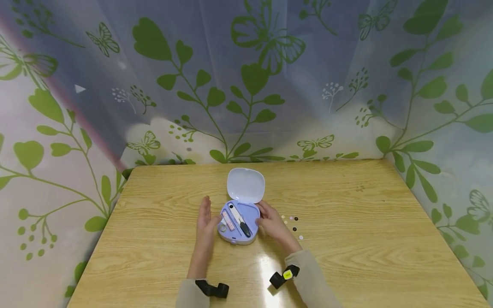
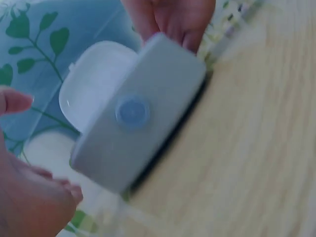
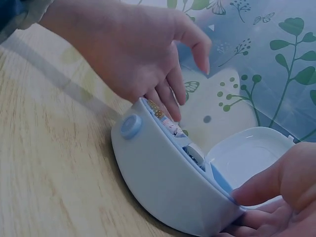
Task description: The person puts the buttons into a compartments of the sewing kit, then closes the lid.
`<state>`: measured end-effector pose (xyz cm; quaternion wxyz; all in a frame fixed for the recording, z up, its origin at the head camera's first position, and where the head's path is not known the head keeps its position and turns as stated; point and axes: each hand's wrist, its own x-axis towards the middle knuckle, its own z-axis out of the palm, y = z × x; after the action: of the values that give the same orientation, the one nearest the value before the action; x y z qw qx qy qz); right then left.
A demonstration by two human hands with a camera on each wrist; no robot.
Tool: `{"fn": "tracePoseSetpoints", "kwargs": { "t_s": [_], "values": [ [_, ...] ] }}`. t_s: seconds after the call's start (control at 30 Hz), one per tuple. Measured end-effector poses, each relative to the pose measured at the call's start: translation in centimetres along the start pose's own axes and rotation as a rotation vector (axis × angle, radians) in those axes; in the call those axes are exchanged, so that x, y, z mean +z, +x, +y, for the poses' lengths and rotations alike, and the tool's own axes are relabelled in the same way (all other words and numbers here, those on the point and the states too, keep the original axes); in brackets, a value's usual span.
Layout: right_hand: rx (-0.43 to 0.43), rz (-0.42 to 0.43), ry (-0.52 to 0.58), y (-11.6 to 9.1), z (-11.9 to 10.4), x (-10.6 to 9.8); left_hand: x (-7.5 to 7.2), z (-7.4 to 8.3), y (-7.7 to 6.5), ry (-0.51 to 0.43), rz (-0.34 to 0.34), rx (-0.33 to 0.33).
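Note:
A lilac-and-white sewing box (image 1: 254, 237) stands on the table with its white lid (image 1: 245, 185) raised at the back. In its tray lie white thread snips (image 1: 236, 212) with a black end, a pink-and-white strip (image 1: 228, 220) and a small ring-shaped item (image 1: 222, 227). My right hand (image 1: 271, 220) grips the box's right side, thumb at the rim and fingers along the outer wall, as the right wrist view shows. At the box's left side is my left hand (image 1: 206, 222), its fingers extended and thumb apart. A round blue catch (image 2: 133, 111) is on the front wall.
Several small buttons, among them a black button (image 1: 294, 229) and a white button (image 1: 301, 237), lie to the right of the box. The wooden table (image 1: 366, 222) meets a leaf-and-butterfly patterned curtain (image 1: 208, 85) at the back and sides.

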<state>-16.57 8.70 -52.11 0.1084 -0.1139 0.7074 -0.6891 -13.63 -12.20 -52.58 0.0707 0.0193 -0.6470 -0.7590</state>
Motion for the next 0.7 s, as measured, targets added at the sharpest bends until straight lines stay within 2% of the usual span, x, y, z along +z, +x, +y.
{"fn": "tracePoseSetpoints", "kwargs": {
  "t_s": [0.1,0.17,0.33,0.43,0.57,0.7],
  "values": [
    [-0.02,-0.016,0.028,-0.1,0.2,-0.1,-0.5,-0.7,0.1,0.053,-0.08,0.029],
    [-0.02,-0.017,0.041,-0.2,0.3,-0.2,-0.8,-1.2,0.1,0.132,-0.128,0.056],
    [-0.016,0.001,0.033,-0.7,0.4,-0.4,-1.3,-2.0,-0.3,0.435,-0.22,0.115],
    [-0.018,0.006,0.038,-1.0,0.3,-0.5,-1.5,-2.3,-0.5,0.579,-0.279,0.151],
    [-0.01,0.002,0.066,-1.3,0.2,-0.7,-1.8,-2.6,-0.5,0.706,-0.344,0.226],
    [0.025,-0.003,0.064,-1.5,0.1,-1.0,-2.3,-3.1,-0.6,0.817,-0.369,0.316]
  ]
}}
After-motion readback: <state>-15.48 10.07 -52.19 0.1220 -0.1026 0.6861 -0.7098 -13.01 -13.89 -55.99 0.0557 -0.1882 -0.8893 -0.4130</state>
